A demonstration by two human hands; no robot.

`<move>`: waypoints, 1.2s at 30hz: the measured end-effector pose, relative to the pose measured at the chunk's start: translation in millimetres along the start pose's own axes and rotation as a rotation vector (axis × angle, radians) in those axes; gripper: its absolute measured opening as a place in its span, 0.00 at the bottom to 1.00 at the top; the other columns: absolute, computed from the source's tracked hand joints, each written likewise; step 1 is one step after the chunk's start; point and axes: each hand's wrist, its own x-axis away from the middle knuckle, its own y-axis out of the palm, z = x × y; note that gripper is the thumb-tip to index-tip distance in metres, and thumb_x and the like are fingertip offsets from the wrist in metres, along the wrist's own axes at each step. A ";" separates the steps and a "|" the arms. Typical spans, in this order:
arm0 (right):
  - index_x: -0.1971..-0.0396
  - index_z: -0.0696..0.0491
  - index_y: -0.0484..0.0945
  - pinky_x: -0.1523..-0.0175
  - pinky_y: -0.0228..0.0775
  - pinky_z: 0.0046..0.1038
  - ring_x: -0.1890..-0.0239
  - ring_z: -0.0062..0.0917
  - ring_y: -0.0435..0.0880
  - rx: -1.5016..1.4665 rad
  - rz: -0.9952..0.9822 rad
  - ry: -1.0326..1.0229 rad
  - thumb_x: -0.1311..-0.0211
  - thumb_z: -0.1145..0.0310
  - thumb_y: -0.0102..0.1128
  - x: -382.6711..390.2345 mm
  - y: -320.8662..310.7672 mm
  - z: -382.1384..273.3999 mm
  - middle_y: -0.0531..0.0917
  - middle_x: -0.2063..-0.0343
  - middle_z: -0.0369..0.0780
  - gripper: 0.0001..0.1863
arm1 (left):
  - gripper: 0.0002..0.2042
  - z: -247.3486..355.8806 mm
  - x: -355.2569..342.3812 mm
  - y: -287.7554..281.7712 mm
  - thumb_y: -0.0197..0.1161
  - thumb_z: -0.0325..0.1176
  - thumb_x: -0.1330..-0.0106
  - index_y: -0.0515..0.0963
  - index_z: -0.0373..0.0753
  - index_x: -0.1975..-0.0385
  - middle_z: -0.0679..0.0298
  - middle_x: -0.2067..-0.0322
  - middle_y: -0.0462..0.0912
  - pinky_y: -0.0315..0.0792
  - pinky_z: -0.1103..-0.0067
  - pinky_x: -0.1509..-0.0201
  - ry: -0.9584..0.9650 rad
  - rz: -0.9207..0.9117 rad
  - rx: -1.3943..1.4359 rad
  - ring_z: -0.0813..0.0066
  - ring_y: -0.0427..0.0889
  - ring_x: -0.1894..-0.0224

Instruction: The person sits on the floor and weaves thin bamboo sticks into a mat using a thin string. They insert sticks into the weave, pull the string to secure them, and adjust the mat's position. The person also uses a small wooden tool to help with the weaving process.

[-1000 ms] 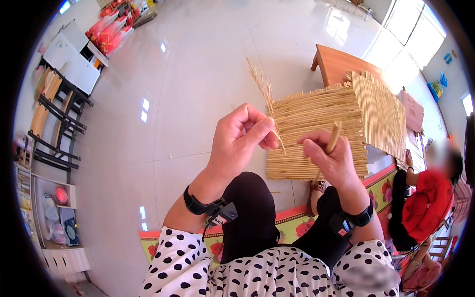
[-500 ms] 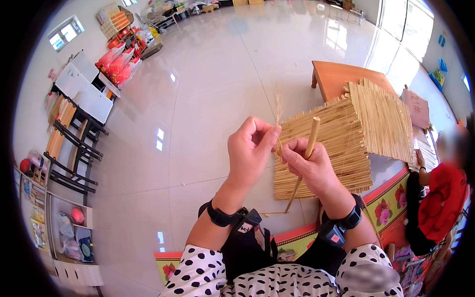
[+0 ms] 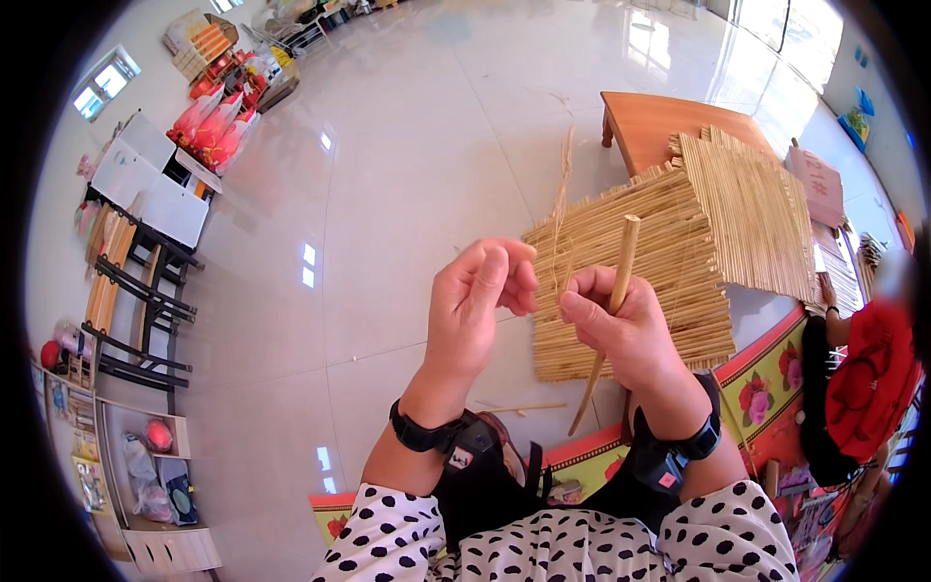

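Note:
My right hand [image 3: 621, 315] grips a straw-coloured stalk [image 3: 628, 238], slanting with its top end up and its thin lower end below the palm. From the right thumb and fingertip a fine, wispy plant strand [image 3: 561, 189] rises above the hands. Just left of it, my left hand [image 3: 477, 296] is loosely curled with its fingers apart, nothing visible in it and not touching the strand. Behind my right hand lies a mat of stalks [image 3: 650, 252] laid side by side in rows.
The mat overlaps an orange-brown low table [image 3: 689, 126]. At right sits a person in red [image 3: 873, 383], one hand by a pale mat edge. A flowered cloth [image 3: 766, 388] lies near me. Loose stalks [image 3: 524, 406] are on the tiled floor; folded tables [image 3: 145, 281] and shelves [image 3: 145, 427] stand left.
My left hand has let go of the strand and moved a little to the left, its pinch loosened. The strand now stands longer above my right hand, which still holds the stalk.

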 end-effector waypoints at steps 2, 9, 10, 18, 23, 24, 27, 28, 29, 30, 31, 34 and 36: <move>0.74 0.56 0.76 0.77 0.52 0.13 0.81 0.07 0.63 -0.033 -0.009 0.019 0.41 0.71 0.58 1.0 -1.8 -0.3 0.71 0.81 0.27 0.05 | 0.16 -1.4 0.6 -0.6 0.52 0.44 0.31 0.75 0.34 0.63 0.67 0.75 0.76 0.69 0.85 0.69 -0.081 -0.067 0.023 0.82 0.75 0.73; 0.73 0.55 0.75 0.77 0.52 0.13 0.81 0.07 0.62 0.005 -0.051 0.046 0.41 0.70 0.58 3.0 4.0 4.2 0.71 0.80 0.27 0.05 | 0.07 -2.3 4.0 -4.9 0.58 0.33 0.35 0.75 0.36 0.65 0.69 0.75 0.77 0.67 0.85 0.69 -0.176 -0.142 0.111 0.83 0.75 0.72; 0.73 0.55 0.75 0.77 0.52 0.13 0.81 0.07 0.62 0.015 -0.048 0.050 0.41 0.70 0.58 3.3 3.7 4.7 0.71 0.80 0.27 0.05 | 0.06 -3.3 3.8 -5.4 0.58 0.32 0.35 0.75 0.36 0.66 0.69 0.75 0.78 0.67 0.85 0.69 -0.173 -0.145 0.133 0.83 0.75 0.71; 0.73 0.54 0.70 0.80 0.48 0.13 0.83 0.08 0.58 -0.172 0.009 0.107 0.36 0.69 0.54 2.3 10.1 6.7 0.65 0.82 0.27 0.07 | 0.03 -6.6 4.4 -5.4 0.59 0.28 0.36 0.73 0.37 0.69 0.68 0.72 0.78 0.68 0.85 0.68 -0.127 -0.100 0.129 0.83 0.76 0.71; 0.69 0.53 0.70 0.81 0.46 0.13 0.85 0.11 0.59 -0.265 -0.008 0.143 0.33 0.68 0.49 -1.1 5.5 14.3 0.69 0.78 0.31 0.06 | 0.02 -8.8 5.4 -4.2 0.58 0.28 0.36 0.73 0.38 0.68 0.68 0.71 0.78 0.69 0.85 0.68 -0.086 -0.091 0.115 0.83 0.76 0.70; 0.69 0.53 0.70 0.81 0.46 0.13 0.85 0.11 0.59 -0.280 -0.015 0.148 0.34 0.68 0.50 -1.3 5.9 14.9 0.69 0.77 0.31 0.06 | 0.02 -9.7 5.2 -5.2 0.58 0.28 0.36 0.73 0.38 0.68 0.68 0.71 0.78 0.69 0.85 0.68 -0.081 -0.097 0.132 0.83 0.76 0.70; 0.69 0.53 0.70 0.81 0.46 0.13 0.85 0.11 0.59 -0.262 -0.040 0.143 0.33 0.68 0.49 -1.6 7.5 15.5 0.69 0.77 0.32 0.06 | 0.02 -10.2 3.8 -6.3 0.58 0.28 0.36 0.73 0.38 0.68 0.67 0.71 0.79 0.69 0.86 0.68 -0.081 -0.085 0.134 0.83 0.76 0.70; 0.69 0.54 0.70 0.81 0.46 0.13 0.84 0.11 0.59 -0.245 -0.049 0.139 0.33 0.67 0.49 -1.1 8.1 15.1 0.69 0.77 0.32 0.06 | 0.02 -9.8 3.6 -6.0 0.58 0.28 0.36 0.73 0.38 0.68 0.67 0.70 0.79 0.69 0.86 0.68 -0.084 -0.076 0.127 0.83 0.76 0.70; 0.70 0.54 0.70 0.81 0.46 0.13 0.84 0.11 0.59 -0.221 -0.055 0.127 0.33 0.68 0.49 -0.7 9.7 14.6 0.69 0.78 0.32 0.07 | 0.03 -9.6 3.7 -5.3 0.58 0.29 0.36 0.73 0.38 0.68 0.66 0.71 0.79 0.68 0.85 0.69 -0.068 -0.056 0.127 0.83 0.76 0.71; 0.70 0.54 0.69 0.81 0.47 0.13 0.84 0.10 0.59 -0.198 -0.061 0.116 0.33 0.68 0.49 -0.5 12.1 14.1 0.69 0.78 0.32 0.07 | 0.03 -9.2 4.0 -4.3 0.58 0.30 0.36 0.73 0.38 0.68 0.65 0.71 0.79 0.68 0.85 0.70 -0.051 -0.035 0.127 0.82 0.76 0.72; 0.70 0.54 0.69 0.81 0.47 0.13 0.84 0.10 0.59 -0.175 -0.066 0.105 0.33 0.68 0.48 0.1 13.5 14.4 0.69 0.78 0.31 0.07 | 0.04 -8.6 4.4 -3.6 0.59 0.31 0.36 0.73 0.38 0.68 0.64 0.71 0.79 0.68 0.84 0.71 -0.036 -0.016 0.126 0.81 0.75 0.73; 0.73 0.54 0.69 0.79 0.51 0.13 0.82 0.09 0.60 -0.094 -0.043 0.105 0.34 0.68 0.50 1.2 13.3 19.1 0.67 0.79 0.29 0.08 | 0.04 -3.1 2.8 -4.5 0.58 0.31 0.35 0.73 0.38 0.68 0.63 0.71 0.79 0.68 0.85 0.71 -0.024 0.025 0.143 0.82 0.75 0.74; 0.73 0.54 0.69 0.79 0.51 0.13 0.82 0.09 0.60 -0.050 -0.037 0.096 0.34 0.69 0.50 2.9 12.4 18.8 0.67 0.80 0.29 0.08 | 0.05 -7.8 0.6 -8.9 0.58 0.31 0.35 0.73 0.37 0.67 0.64 0.71 0.79 0.68 0.85 0.70 0.003 0.020 0.143 0.81 0.76 0.74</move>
